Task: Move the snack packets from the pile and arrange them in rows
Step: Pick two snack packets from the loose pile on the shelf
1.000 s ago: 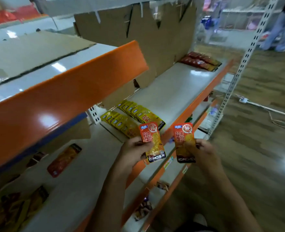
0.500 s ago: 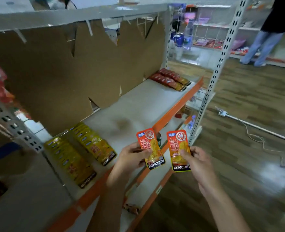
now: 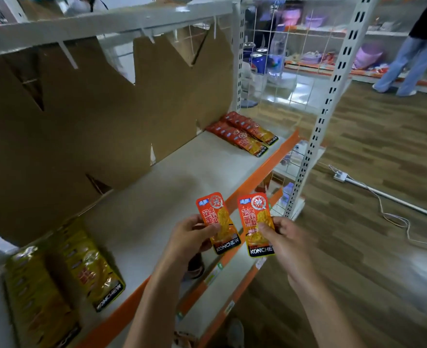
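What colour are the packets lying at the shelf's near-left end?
Yellow packets, seen in the head view.

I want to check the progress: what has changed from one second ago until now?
The view swung right, from the yellow packets toward the red rows at the shelf's far end. Nothing was let go: the left hand and right hand still hold one red packet each, upright, side by side.

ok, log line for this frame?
stage: carrying | left hand: orange packet | right hand: second orange packet | orange rows: far shelf end
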### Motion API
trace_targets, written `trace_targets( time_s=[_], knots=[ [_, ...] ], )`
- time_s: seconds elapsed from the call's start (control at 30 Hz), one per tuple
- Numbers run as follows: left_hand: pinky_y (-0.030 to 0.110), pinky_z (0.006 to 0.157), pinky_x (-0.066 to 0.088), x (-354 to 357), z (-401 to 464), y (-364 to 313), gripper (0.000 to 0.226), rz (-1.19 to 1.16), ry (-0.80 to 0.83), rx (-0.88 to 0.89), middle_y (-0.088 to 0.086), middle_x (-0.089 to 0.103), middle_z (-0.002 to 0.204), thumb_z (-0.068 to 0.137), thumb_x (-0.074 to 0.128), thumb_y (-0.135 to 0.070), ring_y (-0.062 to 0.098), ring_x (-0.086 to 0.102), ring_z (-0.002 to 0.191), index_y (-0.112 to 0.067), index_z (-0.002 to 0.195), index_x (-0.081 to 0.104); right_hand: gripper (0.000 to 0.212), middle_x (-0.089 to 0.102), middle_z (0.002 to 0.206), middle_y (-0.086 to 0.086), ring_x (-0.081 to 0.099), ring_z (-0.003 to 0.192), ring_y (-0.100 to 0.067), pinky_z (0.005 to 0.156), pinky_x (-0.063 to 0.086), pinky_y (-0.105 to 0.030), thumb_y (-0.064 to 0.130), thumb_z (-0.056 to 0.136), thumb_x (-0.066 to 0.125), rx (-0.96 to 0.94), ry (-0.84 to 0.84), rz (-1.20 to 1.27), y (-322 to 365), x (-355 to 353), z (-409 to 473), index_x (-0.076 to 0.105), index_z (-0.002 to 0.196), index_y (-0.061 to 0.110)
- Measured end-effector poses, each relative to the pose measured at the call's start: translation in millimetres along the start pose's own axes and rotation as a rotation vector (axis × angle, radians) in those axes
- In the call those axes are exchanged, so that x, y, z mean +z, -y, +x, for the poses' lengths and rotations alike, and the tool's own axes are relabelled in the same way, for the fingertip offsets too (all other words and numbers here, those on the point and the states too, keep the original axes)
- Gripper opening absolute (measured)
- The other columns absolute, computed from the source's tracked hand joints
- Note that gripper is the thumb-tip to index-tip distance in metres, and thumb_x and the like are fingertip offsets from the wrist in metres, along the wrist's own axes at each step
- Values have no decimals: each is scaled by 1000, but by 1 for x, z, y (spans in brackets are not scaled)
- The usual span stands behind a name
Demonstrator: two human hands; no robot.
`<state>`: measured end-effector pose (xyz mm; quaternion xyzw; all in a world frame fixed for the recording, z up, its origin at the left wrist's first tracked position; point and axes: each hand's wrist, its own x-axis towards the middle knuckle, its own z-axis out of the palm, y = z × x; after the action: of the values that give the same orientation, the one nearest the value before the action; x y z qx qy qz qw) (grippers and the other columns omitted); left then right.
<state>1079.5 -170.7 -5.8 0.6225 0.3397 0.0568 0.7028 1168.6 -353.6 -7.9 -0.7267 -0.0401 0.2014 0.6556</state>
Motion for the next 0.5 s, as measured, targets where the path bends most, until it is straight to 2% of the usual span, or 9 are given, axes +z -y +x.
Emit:
trace_targets(
  time_s=[0.03, 0.07, 0.1, 0.2, 0.3, 0.5],
  knots=[
    [45, 78, 61, 3, 13, -4, 29, -23, 0, -14, 13, 76, 100, 69, 86, -27, 31, 73, 83, -17, 94, 75, 6, 76, 86, 1, 73, 77, -13, 72, 56, -33, 24, 90, 70, 1, 13, -10, 2, 1, 15, 66, 92, 19],
    [56, 92, 55, 4, 22, -7, 34, -55, 0, -31, 15, 75, 102, 64, 86, -29, 41, 71, 95, -18, 94, 75, 6, 76, 87, 1, 73, 78, -14, 74, 56, -34, 24, 91, 70, 0, 26, -13, 4, 3, 23, 66, 92, 19],
    [60, 97, 50, 4, 31, -10, 34, -71, -5, -34, 16, 75, 102, 65, 86, -27, 45, 68, 100, -16, 96, 75, 7, 76, 87, 1, 74, 79, -14, 75, 57, -35, 24, 91, 70, -1, 38, -16, 7, 4, 33, 67, 93, 18],
    [49, 92, 56, 4, 67, -28, 25, -32, -43, -45, 10, 76, 100, 83, 78, -15, 33, 73, 95, -12, 106, 71, 10, 76, 88, 1, 74, 80, -14, 76, 57, -36, 26, 91, 69, 1, 67, -25, 17, 8, 69, 68, 96, 18],
    [44, 92, 57, 4, 99, -46, 26, 11, -32, -31, 4, 77, 101, 86, 75, -18, 24, 74, 93, -14, 111, 69, 12, 76, 90, 2, 73, 81, -12, 76, 57, -34, 29, 92, 69, 0, 73, -52, 29, 12, 103, 69, 98, 19],
    [42, 91, 58, 6, 140, -59, 25, 35, -99, -42, 5, 76, 102, 86, 76, -20, 24, 73, 94, -15, 109, 70, 11, 76, 88, 2, 73, 76, -10, 67, 55, -25, 27, 92, 69, -19, 138, -86, 46, 24, 156, 69, 96, 18]
  ],
)
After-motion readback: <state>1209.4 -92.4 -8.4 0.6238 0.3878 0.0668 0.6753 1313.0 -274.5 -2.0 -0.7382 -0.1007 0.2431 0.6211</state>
